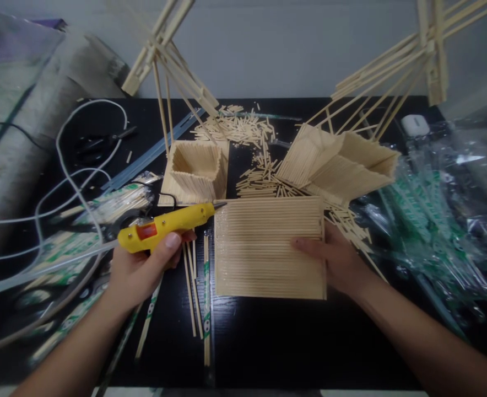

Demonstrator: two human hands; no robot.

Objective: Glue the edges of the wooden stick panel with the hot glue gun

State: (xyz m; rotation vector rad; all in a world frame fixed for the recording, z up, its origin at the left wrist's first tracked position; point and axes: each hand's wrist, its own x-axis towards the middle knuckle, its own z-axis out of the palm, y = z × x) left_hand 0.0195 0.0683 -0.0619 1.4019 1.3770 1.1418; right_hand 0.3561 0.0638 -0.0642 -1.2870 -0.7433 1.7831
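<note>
My left hand [155, 264] is wrapped round a yellow hot glue gun [177, 221], its thumb along the side and a glue stick entering its rear. The dark nozzle points right, at the upper left corner of a flat panel [264, 259] made of thin wooden sticks laid side by side. Whether the tip touches the panel I cannot tell. A shiny strip, which looks like glue, runs down the panel's left part. My right hand [330, 251] grips the panel's right edge, thumb on top and fingers hidden behind it.
Behind the panel stand two stick-built models, one with an open box [196, 184] and one with a tilted box [346, 165]. Cut stick pieces [243, 127] lie between them. Wrapped chopsticks [206, 309], a blue ruler [155, 150], scissors [103, 144], white cables and plastic wrappers [437, 220] surround the work.
</note>
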